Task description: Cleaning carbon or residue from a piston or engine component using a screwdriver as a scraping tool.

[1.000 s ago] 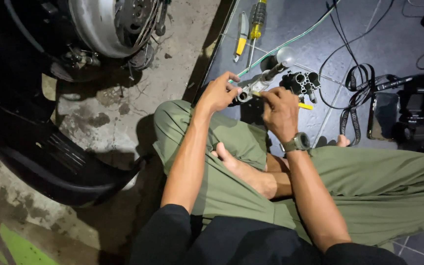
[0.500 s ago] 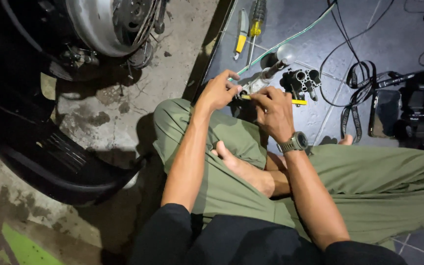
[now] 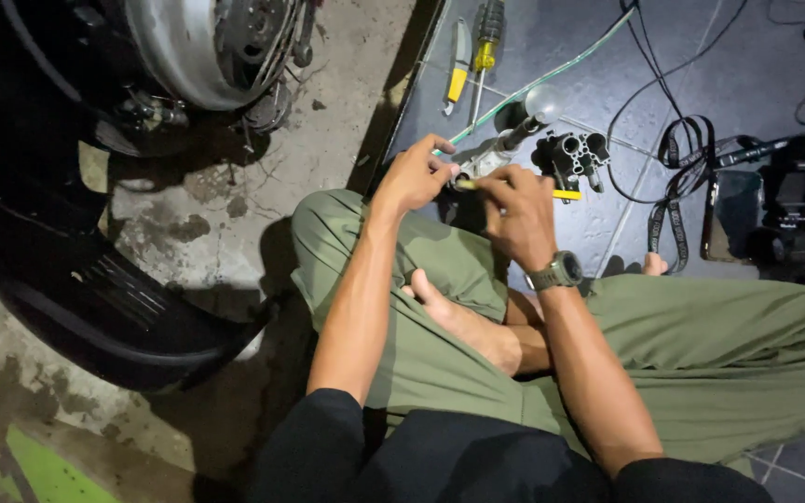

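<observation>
The left hand (image 3: 416,177) and right hand (image 3: 517,212) both close on a small metal part (image 3: 479,166) — held together above the knee, over the dark floor's (image 3: 747,65) near edge. Just beyond lie a black cluster of sockets (image 3: 572,154) and two yellow-handled screwdrivers (image 3: 477,51) — a green wire (image 3: 552,74) crosses between.

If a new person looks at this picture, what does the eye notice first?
First, the two hands at top centre: the left hand and right hand meet over a small metal part. Next, the shiny wheel rim at top left, and the yellow-handled screwdrivers on the dark floor above.
</observation>
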